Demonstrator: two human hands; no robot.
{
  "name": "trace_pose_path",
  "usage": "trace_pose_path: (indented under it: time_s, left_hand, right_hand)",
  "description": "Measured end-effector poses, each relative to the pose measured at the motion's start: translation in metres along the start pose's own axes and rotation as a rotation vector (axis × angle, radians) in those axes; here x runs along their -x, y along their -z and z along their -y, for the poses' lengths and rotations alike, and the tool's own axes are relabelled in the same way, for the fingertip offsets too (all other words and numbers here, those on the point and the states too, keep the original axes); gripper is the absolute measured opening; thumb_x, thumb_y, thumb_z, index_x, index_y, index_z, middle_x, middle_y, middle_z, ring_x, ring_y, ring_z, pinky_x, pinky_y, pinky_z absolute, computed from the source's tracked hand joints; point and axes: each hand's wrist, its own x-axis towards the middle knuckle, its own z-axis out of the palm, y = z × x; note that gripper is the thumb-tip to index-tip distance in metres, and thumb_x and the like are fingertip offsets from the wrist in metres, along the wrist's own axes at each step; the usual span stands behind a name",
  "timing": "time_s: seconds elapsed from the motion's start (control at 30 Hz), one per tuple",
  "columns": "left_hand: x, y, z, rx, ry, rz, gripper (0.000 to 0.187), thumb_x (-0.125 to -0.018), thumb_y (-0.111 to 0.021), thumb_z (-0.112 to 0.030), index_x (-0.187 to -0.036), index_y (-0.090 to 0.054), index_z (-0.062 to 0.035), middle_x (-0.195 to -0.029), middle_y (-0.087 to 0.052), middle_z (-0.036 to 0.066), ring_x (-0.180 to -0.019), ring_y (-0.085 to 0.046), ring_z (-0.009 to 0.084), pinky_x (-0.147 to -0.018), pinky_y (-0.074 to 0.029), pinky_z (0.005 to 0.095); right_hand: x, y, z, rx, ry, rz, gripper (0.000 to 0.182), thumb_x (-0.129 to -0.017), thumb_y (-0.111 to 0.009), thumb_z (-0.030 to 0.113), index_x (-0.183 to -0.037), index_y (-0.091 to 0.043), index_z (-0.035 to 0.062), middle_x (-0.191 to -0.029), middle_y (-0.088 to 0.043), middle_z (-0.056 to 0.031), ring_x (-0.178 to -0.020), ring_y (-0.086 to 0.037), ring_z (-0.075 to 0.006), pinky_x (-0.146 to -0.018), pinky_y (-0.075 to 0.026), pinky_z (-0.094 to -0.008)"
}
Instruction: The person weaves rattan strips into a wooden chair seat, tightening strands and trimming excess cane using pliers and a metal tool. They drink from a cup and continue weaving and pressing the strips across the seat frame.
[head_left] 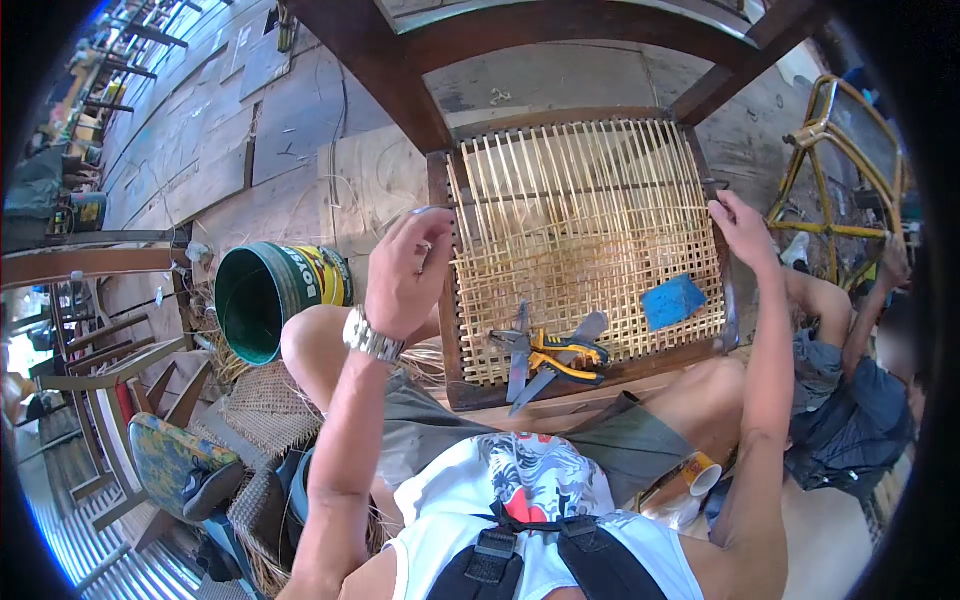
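A dark wooden chair frame (437,190) lies before me, its seat a panel of woven cane strips (570,250). The near part is closely woven; farther off, mostly lengthwise strips show. My left hand (408,265), with a metal watch on the wrist, is curled at the left rail; what its fingers hold, if anything, is hidden. At the right rail, my right hand (742,232) has thumb and fingers closed at the end of a crosswise strip, beside a small dark peg-like piece (716,184). Yellow-and-black pliers (568,356), grey-bladed cutters (518,355) and a blue block (672,302) rest on the weave.
A green bucket (262,300) lies tipped to my left, near loose cane fibres. Chair frames (110,370) stand farther left. At right, another person (850,400) sits near a yellowish rattan frame (830,150). A yellow cup (702,472) is beside my right leg.
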Motion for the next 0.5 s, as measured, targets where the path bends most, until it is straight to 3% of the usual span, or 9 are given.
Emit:
trace_pose_path:
  time_s: [0.03,0.07,0.1,0.2,0.27,0.3,0.37,0.43,0.5]
  left_hand:
    - [-0.009,-0.001,-0.003,-0.018,-0.078,0.087,0.021,-0.090,-0.064,-0.003,-0.111,-0.068,-0.0041,-0.098,-0.069,0.014,-0.081,-0.067,0.0279,-0.072,-0.054,0.0345]
    - [-0.013,-0.004,0.002,-0.039,-0.113,0.150,0.019,-0.090,-0.062,-0.006,-0.108,-0.068,-0.0049,-0.097,-0.068,0.014,-0.084,-0.066,0.0324,-0.074,-0.054,0.0389]
    - [-0.018,-0.008,0.005,-0.040,-0.115,0.150,0.019,-0.090,-0.062,-0.006,-0.108,-0.068,-0.0049,-0.097,-0.068,0.014,-0.084,-0.066,0.0324,-0.074,-0.054,0.0389]
    - [-0.031,-0.019,0.009,-0.144,-0.239,0.283,0.017,-0.091,-0.059,-0.012,-0.103,-0.070,-0.0070,-0.097,-0.065,0.011,-0.090,-0.066,0.0327,-0.077,-0.054,0.0434]
    - [-0.042,-0.025,0.019,-0.214,-0.328,0.372,0.016,-0.090,-0.061,-0.010,-0.102,-0.070,-0.0073,-0.098,-0.064,0.011,-0.089,-0.066,0.0314,-0.076,-0.055,0.0415]
    - [-0.046,-0.028,0.023,-0.285,-0.417,0.459,0.015,-0.088,-0.063,-0.008,-0.102,-0.070,-0.0076,-0.098,-0.063,0.011,-0.087,-0.066,0.0300,-0.074,-0.055,0.0396]
    - [-0.050,-0.032,0.023,-0.306,-0.387,0.492,0.012,-0.087,-0.065,-0.008,-0.097,-0.069,-0.0096,-0.097,-0.061,0.008,-0.089,-0.065,0.0296,-0.075,-0.055,0.0410]
    - [-0.056,-0.035,0.024,-0.327,-0.544,0.483,0.010,-0.085,-0.064,-0.006,-0.094,-0.068,-0.0105,-0.097,-0.060,0.007,-0.090,-0.064,0.0296,-0.078,-0.054,0.0412]
    - [-0.060,-0.030,0.024,-0.342,-0.554,0.554,0.010,-0.085,-0.063,-0.005,-0.094,-0.067,-0.0105,-0.096,-0.059,0.008,-0.090,-0.063,0.0296,-0.078,-0.054,0.0414]
  right_hand:
    - [0.000,-0.004,0.002,0.085,0.127,-0.087,0.039,-0.101,-0.058,0.039,-0.117,-0.066,0.0039,-0.091,-0.070,-0.0142,-0.073,-0.062,-0.0234,-0.072,-0.052,-0.0358]
    - [0.001,-0.001,0.008,0.079,0.103,-0.097,0.039,-0.099,-0.060,0.039,-0.105,-0.066,0.0005,-0.087,-0.067,-0.0172,-0.074,-0.062,-0.0262,-0.074,-0.051,-0.0371]
    - [0.001,-0.001,0.006,0.079,0.102,-0.099,0.039,-0.099,-0.060,0.039,-0.105,-0.066,0.0005,-0.087,-0.067,-0.0172,-0.074,-0.062,-0.0262,-0.074,-0.051,-0.0371]
    - [0.003,-0.010,0.000,-0.022,0.142,-0.173,0.040,-0.097,-0.065,0.038,-0.094,-0.064,-0.0015,-0.077,-0.063,-0.0141,-0.069,-0.058,-0.0223,-0.070,-0.048,-0.0354]
    - [0.004,-0.012,-0.003,-0.054,0.094,-0.241,0.044,-0.094,-0.069,0.038,-0.081,-0.055,-0.0019,-0.068,-0.053,-0.0112,-0.065,-0.048,-0.0189,-0.064,-0.044,-0.0361]
    - [0.005,-0.014,-0.005,-0.055,0.092,-0.239,0.044,-0.094,-0.069,0.038,-0.081,-0.055,-0.0019,-0.068,-0.053,-0.0112,-0.065,-0.048,-0.0189,-0.064,-0.044,-0.0361]
    - [0.005,-0.020,-0.009,-0.035,0.017,-0.310,0.051,-0.093,-0.070,0.040,-0.074,-0.047,-0.0018,-0.065,-0.043,-0.0101,-0.063,-0.037,-0.0175,-0.059,-0.038,-0.0368]
    - [0.004,-0.025,-0.011,-0.047,0.015,-0.354,0.053,-0.093,-0.070,0.040,-0.073,-0.045,-0.0018,-0.064,-0.040,-0.0100,-0.063,-0.035,-0.0178,-0.058,-0.037,-0.0368]
    - [0.007,-0.030,-0.011,-0.056,0.013,-0.391,0.056,-0.092,-0.071,0.041,-0.071,-0.042,-0.0019,-0.063,-0.036,-0.0099,-0.062,-0.033,-0.0181,-0.057,-0.036,-0.0368]
